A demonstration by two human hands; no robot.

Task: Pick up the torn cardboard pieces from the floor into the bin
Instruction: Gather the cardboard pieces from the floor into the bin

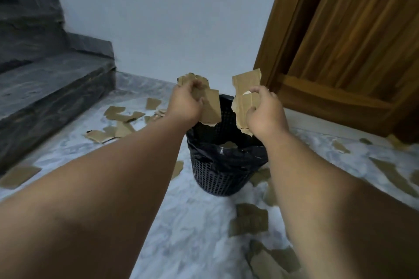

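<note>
Both hands are full: the left hand (184,103) curls round one torn cardboard piece (212,108) and the right hand (264,112) pinches a second piece (246,85), each hanging just above the black bin (226,174). Best to lower them edge-down inside the liner (226,157) before letting go, so neither snags and falls outside. Many loose scraps (249,218) lie on the floor (192,222) all round the bin.

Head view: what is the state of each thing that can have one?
left hand, grips left cardboard piece above the bin.
right hand, pinches right cardboard piece above the bin.
bin, upright, lined with black bag.
floor pieces, lying scattered, not yet collected.
</note>
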